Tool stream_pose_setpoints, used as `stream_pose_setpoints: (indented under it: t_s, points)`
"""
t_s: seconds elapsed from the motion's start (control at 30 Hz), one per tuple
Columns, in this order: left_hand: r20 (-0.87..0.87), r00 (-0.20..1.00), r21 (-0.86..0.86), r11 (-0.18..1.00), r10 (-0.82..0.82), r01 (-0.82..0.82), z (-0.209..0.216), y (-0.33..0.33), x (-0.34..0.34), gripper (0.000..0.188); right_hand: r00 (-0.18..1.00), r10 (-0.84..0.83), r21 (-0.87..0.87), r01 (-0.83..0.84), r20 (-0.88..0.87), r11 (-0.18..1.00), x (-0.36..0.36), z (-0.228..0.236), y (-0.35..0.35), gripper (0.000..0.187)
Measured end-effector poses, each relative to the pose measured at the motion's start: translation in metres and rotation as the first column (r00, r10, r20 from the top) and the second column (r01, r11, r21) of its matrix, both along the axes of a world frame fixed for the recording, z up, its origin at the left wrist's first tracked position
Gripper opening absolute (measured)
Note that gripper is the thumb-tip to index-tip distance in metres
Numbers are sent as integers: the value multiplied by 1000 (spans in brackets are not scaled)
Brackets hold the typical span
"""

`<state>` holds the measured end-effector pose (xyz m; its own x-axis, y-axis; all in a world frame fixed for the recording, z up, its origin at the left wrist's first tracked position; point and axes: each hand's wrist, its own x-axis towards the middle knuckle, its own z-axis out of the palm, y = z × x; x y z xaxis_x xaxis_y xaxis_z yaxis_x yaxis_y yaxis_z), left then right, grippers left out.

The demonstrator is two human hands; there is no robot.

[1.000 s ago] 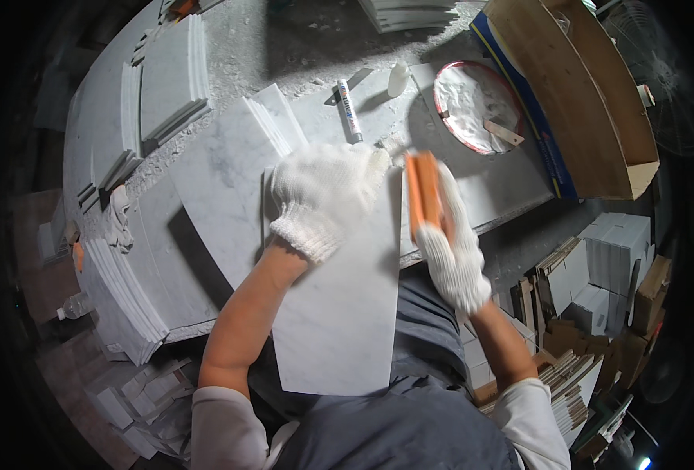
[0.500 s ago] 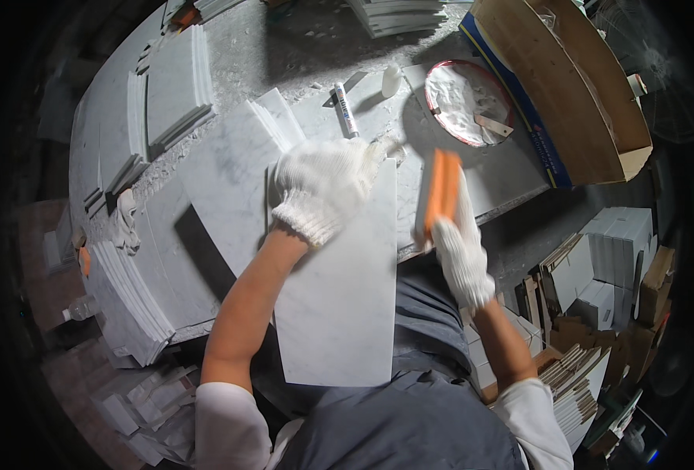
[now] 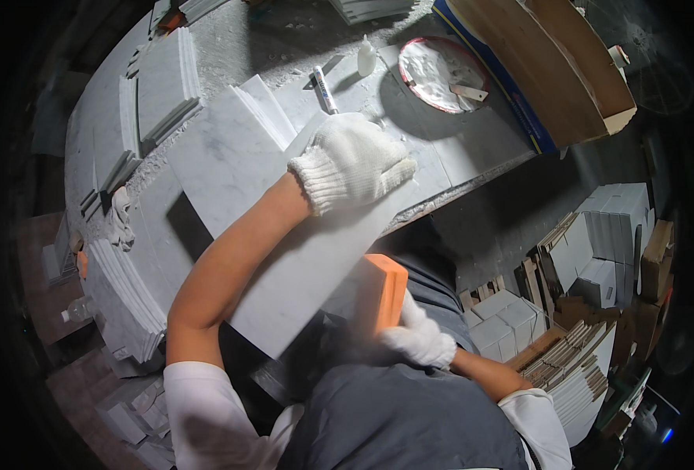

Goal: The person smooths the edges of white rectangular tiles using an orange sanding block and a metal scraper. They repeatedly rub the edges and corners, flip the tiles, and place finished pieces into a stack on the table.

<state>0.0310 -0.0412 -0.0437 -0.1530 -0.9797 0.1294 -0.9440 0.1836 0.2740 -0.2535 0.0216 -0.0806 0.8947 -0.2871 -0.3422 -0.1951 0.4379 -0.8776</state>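
My left hand (image 3: 353,163), in a white knit glove, grips the far end of a long white marble tile (image 3: 304,270). The tile lies slanted, its near end reaching down left past the bench edge over my lap. My right hand (image 3: 420,338), gloved too, is closed round an orange rectangular block (image 3: 389,296) that looks like a sanding block. The block stands on end against or just beside the tile's right long edge; blur hides whether they touch. Under my left wrist, a wider marble slab (image 3: 221,157) rests on the bench.
Stacked marble tiles (image 3: 171,82) line the bench's left side. At the far side are a marker-like tube (image 3: 325,90), a small white bottle (image 3: 366,56), and a red-rimmed tub of white paste (image 3: 441,70) with a scraper. An open cardboard box (image 3: 550,63) stands beyond; white cartons (image 3: 617,227) sit right.
The tile has turned, its near end swinging left. My right hand has brought the orange block down and left toward the tile's edge. My left hand has shifted slightly right with the tile.
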Motion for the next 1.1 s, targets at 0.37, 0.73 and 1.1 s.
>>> stream_pose_setpoints:
  t_s: [0.37, 0.73, 1.1]
  points:
    - [66, 961, -317, 919, 270, -237, -21, 21, 8, 28, 993, -122, -351, 115, 2, 929, 20, 6, -164, 70]
    - [138, 929, -198, 928, 344, -314, -25, 14, 7, 25, 995, 45, -648, -92, -89, 756, 20, 28, -191, 82]
    - [103, 928, -222, 917, 359, -330, -31, 12, 8, 24, 968, 25, -658, -189, -250, 729, 28, 22, -185, 82]
